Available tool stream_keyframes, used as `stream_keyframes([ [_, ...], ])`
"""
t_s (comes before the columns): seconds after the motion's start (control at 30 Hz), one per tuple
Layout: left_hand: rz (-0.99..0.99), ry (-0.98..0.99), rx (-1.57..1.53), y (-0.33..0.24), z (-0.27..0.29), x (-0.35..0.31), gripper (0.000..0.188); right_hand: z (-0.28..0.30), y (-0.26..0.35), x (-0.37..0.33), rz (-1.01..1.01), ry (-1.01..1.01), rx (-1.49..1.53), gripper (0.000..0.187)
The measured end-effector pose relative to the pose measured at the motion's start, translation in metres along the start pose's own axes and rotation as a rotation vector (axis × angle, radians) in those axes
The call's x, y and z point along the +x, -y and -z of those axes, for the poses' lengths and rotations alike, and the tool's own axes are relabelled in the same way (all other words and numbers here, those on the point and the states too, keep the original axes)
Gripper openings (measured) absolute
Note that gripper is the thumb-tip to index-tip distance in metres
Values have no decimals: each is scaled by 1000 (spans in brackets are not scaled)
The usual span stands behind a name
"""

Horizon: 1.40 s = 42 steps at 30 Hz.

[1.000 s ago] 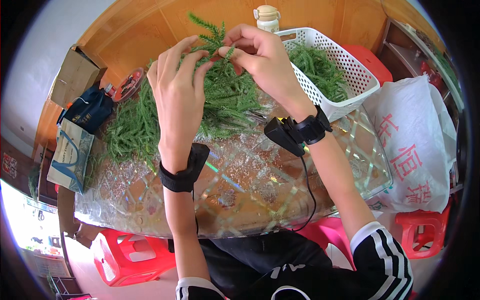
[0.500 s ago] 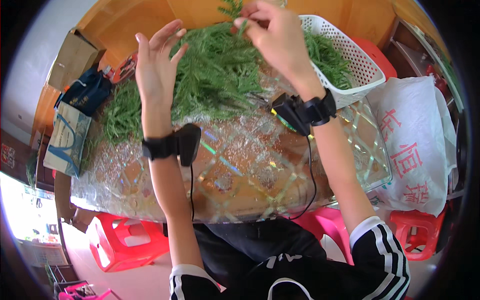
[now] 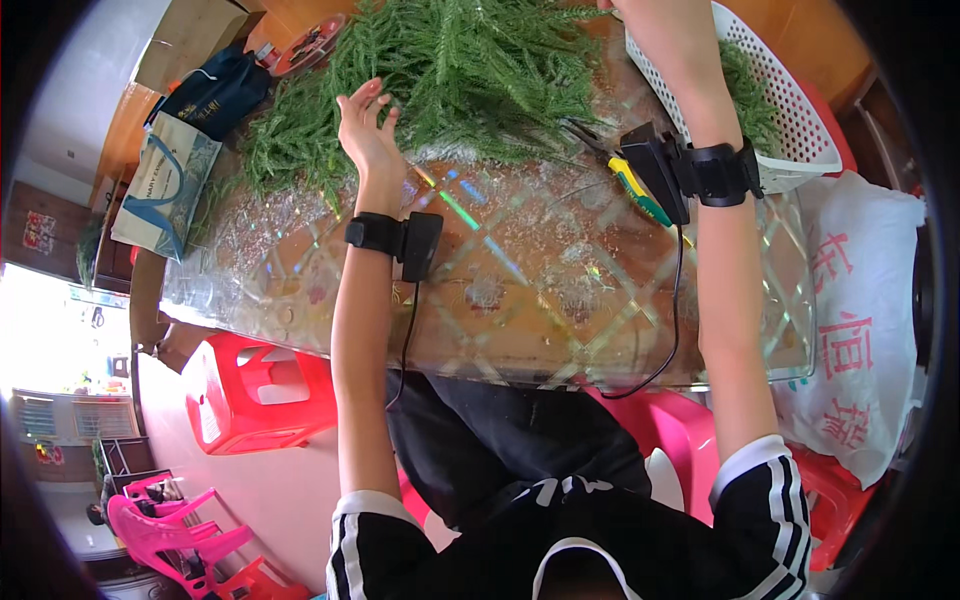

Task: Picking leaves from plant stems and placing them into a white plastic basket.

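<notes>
My left hand [image 3: 370, 130] is at the near edge of a big pile of feathery green sprigs [image 3: 450, 70], its fingers apart and loosely curled, with nothing in them. At the top edge my right hand [image 3: 670, 40] reaches past the pile, beside the white basket; its fingers are mostly cut off, so what they hold is hidden. One sprig tip [image 3: 585, 13] points toward that hand. Below the right wrist lie pliers [image 3: 636, 190] with yellow and green handles, partly covered by the black wrist device [image 3: 655, 172].
A white perforated basket [image 3: 790, 95] with more greenery stands at the right. Beyond the table's right edge hangs a white plastic bag [image 3: 860, 330]. Two carrier bags [image 3: 215, 95] sit at the left. Red stools [image 3: 255, 395] stand below the table, its plastic cover [image 3: 480, 320] strewn with bits.
The view has shifted, so the table sits higher in it. My right hand, earlier showing a sprig at its fingers, now runs off the top edge. The left hand is lower, near the pile's edge.
</notes>
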<state>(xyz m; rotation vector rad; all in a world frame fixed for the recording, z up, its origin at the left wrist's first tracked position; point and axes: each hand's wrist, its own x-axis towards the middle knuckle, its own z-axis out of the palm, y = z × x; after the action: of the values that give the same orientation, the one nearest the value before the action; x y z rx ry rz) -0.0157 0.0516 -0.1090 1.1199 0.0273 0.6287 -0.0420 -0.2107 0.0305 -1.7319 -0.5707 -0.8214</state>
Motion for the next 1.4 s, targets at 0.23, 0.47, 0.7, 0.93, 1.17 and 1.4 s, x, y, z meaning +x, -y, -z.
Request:
stream_keyframes([
  [0.23,-311,-3,368,4,3,-5,35,5,-6,-2,65,10,-77,14],
  [0.47,-929,222,956,-6,10,-13,15,2,3,-3,-26,70,-118,13],
  [0.7,-1289,457,1244,-16,-3,-19,20,3,-1,-3,-38,131,-149,14],
  [0.93,-1274,65,922,-50,-61,-4,19,-2,-33,-8,7,201,-474,8],
  [1.17,-748,498,835,-76,-137,-7,10,2,-38,-6,-130,269,-615,10],
  [1.4,-868,688,1001,-66,-143,-29,10,5,-50,-3,-115,144,-322,10],
])
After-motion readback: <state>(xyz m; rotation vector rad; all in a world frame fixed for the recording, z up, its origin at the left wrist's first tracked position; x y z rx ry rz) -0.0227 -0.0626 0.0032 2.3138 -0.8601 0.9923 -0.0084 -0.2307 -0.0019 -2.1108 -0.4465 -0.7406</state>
